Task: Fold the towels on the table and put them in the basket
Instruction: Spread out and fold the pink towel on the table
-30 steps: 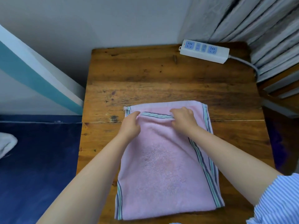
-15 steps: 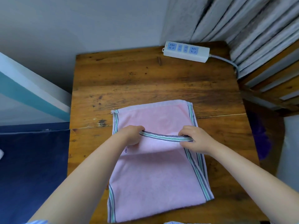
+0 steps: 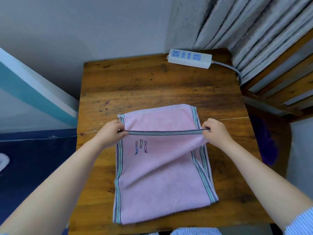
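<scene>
A pink towel (image 3: 162, 180) with green and grey striped borders lies on the wooden table (image 3: 152, 85). Its top layer is lifted off the lower layer, and a small line drawing shows on the lifted part. My left hand (image 3: 110, 133) pinches the left corner of the striped top edge. My right hand (image 3: 216, 133) pinches the right corner of that edge. The edge is stretched taut between both hands, above the towel's far part. No basket is in view.
A white and blue power strip (image 3: 189, 58) lies at the table's far right corner, its cable running off to the right. Grey curtains (image 3: 254, 31) and a wooden frame (image 3: 277, 92) stand at the right. A purple cloth (image 3: 267, 146) hangs beside the table. A dark blue surface (image 3: 33, 163) lies left.
Both hands have drawn the striped edge towards me and apart, out to the towel's side borders. The top layer has lifted and the drawing has come into sight.
</scene>
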A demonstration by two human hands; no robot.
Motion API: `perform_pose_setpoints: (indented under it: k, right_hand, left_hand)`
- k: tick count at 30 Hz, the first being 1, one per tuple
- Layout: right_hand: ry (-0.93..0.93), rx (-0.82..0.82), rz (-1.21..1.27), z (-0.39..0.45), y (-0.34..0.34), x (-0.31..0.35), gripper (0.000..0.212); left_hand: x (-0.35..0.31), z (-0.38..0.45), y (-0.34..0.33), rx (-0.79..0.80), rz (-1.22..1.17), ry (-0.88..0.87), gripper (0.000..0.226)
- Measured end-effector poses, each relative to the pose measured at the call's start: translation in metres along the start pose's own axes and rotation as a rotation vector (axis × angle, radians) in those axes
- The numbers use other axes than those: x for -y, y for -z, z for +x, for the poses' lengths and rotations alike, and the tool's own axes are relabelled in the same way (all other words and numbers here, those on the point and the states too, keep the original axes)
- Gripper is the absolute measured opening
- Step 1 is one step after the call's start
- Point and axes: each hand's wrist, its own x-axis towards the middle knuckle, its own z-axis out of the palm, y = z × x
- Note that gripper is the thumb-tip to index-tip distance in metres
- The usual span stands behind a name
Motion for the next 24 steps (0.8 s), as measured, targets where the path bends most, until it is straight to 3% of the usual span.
perform_pose_setpoints:
  k: [2, 7, 10, 16, 24]
  right_hand:
    - [0.019, -0.031, -0.02, 0.005, 0.001, 0.003, 0.018]
    - [0.041, -0.086, -0.077, 0.032, 0.015, 0.014, 0.024]
    - [-0.011, -0.104, -0.139, 0.051, 0.012, 0.016, 0.024]
    - [0.008, 0.002, -0.302, 0.088, -0.004, 0.013, 0.023]
    - [0.042, 0.095, -0.308, 0.107, -0.015, 0.015, 0.021]
  left_hand:
    - [0.003, 0.001, 0.003, -0.045, -0.107, 0.048, 0.018]
    - [0.002, 0.017, 0.008, -0.223, -0.241, 0.147, 0.021]
    - [0.004, 0.033, 0.002, -0.254, -0.22, 0.197, 0.024]
    - [0.006, 0.061, -0.01, -0.138, 0.155, 0.23, 0.021]
    - [0.018, 0.087, -0.017, 0.036, 0.129, 0.108, 0.024]
